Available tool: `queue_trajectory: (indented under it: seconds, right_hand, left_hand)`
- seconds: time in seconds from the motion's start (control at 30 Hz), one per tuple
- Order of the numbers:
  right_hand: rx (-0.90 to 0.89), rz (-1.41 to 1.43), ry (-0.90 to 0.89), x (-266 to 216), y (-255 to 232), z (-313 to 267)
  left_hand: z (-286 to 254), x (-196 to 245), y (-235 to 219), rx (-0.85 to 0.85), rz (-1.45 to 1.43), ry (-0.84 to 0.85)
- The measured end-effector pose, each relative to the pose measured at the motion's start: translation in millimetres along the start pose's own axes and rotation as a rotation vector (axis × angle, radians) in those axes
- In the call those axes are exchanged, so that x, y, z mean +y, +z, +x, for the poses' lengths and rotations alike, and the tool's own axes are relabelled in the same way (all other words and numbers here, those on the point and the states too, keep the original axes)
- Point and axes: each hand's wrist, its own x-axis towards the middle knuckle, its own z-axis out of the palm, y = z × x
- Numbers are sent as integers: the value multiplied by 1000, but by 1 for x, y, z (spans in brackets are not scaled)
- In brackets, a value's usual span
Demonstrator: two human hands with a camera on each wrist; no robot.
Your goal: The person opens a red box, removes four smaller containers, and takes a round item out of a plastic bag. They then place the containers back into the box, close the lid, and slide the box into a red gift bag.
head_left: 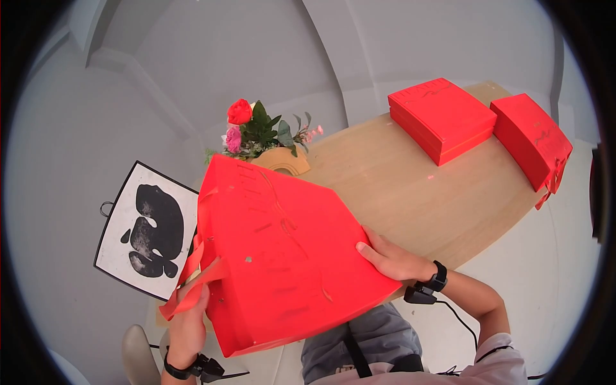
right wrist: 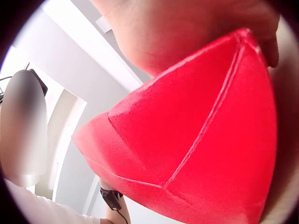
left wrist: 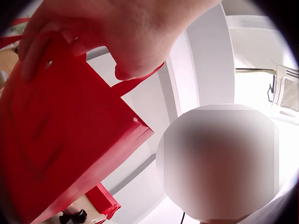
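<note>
A large red paper gift bag (head_left: 289, 256) lies tilted on its side between both hands, its open top toward the left. My left hand (head_left: 189, 324) grips the bag's top edge beside the red ribbon handles (head_left: 199, 282). In the left wrist view, the fingers of the left hand (left wrist: 126, 32) reach over that edge near a metal eyelet (left wrist: 48, 64). At the bottom end of the bag, my right hand (head_left: 394, 256) holds a corner, thumb on the front face. The right wrist view shows the folded bag base (right wrist: 177, 126) below the palm; the bag's inside is hidden.
Two red boxes, one squarish (head_left: 443, 119) and one with ribbon (head_left: 532, 138), sit at the wooden table's (head_left: 385, 173) far right. Behind the bag are flowers (head_left: 240, 112) and a tan arch-shaped ornament (head_left: 282, 160). A black-and-white framed picture (head_left: 151, 231) stands left; a chair (head_left: 138, 356) is below.
</note>
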Motion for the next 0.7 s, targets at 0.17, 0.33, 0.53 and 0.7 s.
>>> queue_trajectory:
  seconds: [0.17,0.33,0.53,0.7]
  right_hand:
    - [44,-45,-42,17,3,0]
    - [50,-92,-131,30,2,6]
    - [35,-95,-140,42,1,4]
    - [-94,227,-114,0,-8,-15]
  left_hand:
    - [9,46,2,-108,-236,51]
    - [20,56,12,-102,-361,331]
    - [17,43,50,-100,-612,411]
    - [23,32,73,-354,-441,520]
